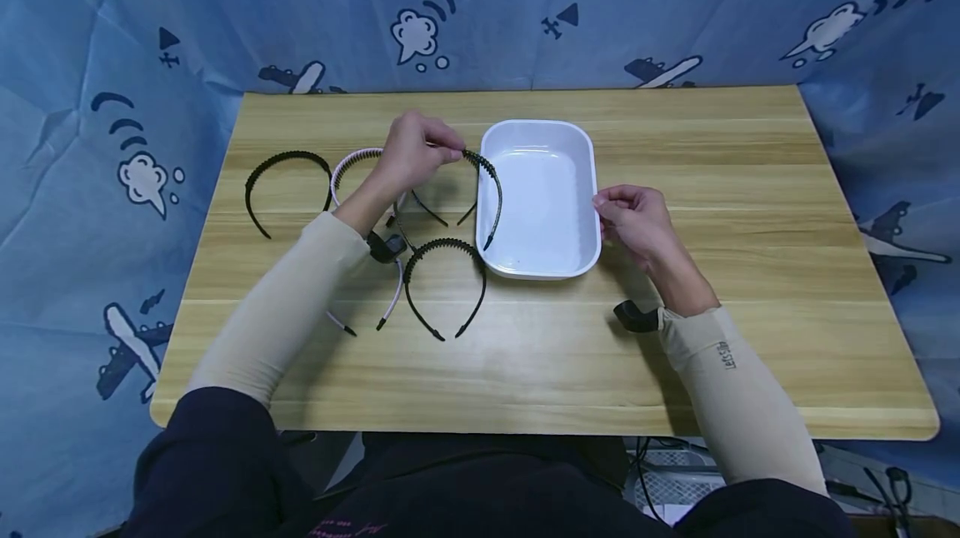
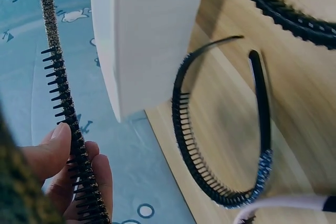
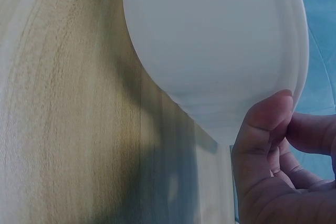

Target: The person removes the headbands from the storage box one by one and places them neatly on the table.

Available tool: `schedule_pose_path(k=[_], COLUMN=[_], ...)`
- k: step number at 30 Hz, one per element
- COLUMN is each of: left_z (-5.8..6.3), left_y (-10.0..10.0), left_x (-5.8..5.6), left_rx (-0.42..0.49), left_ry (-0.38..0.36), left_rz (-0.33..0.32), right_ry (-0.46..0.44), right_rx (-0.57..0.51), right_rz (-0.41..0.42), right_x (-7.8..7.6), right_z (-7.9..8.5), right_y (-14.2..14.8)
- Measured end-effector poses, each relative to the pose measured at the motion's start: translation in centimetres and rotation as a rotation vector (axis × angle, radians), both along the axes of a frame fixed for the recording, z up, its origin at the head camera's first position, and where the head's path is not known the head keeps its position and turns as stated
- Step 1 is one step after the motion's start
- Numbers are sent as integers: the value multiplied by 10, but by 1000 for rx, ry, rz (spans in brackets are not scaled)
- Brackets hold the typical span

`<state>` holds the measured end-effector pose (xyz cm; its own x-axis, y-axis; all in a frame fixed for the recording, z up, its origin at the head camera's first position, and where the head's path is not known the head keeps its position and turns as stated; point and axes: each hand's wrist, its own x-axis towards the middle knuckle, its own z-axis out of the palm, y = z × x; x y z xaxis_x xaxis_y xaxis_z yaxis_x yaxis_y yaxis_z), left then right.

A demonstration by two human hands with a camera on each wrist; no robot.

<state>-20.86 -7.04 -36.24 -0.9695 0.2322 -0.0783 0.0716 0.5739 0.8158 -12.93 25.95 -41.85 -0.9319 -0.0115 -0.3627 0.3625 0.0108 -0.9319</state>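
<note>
My left hand [image 1: 422, 151] pinches a dark headband [image 1: 498, 188] near the top of its arch, its ends hanging down. In the left wrist view the held headband [image 2: 65, 95] shows comb-like teeth and a gold glitter band, with thumb and fingers closed on it. One leg overlaps the left rim of a white rectangular tray [image 1: 537, 205] in the head view. At the tray's right side, my right hand [image 1: 637, 221] holds the rim between thumb and fingers, as the right wrist view also shows.
Left of the tray lie a black headband [image 1: 288, 156], another black headband [image 1: 446, 243] nearer the front, a pale lilac one [image 1: 395, 295] partly under my left arm, and one with blue glitter [image 2: 264, 171]. A patterned blue cloth [image 1: 480, 13] hangs behind the wooden table [image 1: 750, 271].
</note>
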Motion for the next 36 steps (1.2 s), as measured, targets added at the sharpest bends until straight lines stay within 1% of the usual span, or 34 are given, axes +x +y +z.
schedule_pose_path(k=[7,12,19,25,28,33,36], left_z=[-4,-7,-12,-16,-18,-21,-23], left_y=[-13,-23,-39,-55,-61,-70,-77], left_x=[3,6,9,10,10,14,17], left_rx=[-14,-20,-12,-58,-54,-21,-10], left_ry=[-12,-23,-39,-72,-82,-70,-46], left_rz=[3,6,40,72,93,110,113], right_ry=[1,6,9,8,9,7,4], right_rx=[22,16,10,12,9,0,-1], right_rz=[0,4,1,-4,-12,-4,0], right_x=[0,0,0,0,0,0,0], right_z=[0,1,1,0,-1,-2,-1], right_y=[-1,-1,-2,-1,0,0,0])
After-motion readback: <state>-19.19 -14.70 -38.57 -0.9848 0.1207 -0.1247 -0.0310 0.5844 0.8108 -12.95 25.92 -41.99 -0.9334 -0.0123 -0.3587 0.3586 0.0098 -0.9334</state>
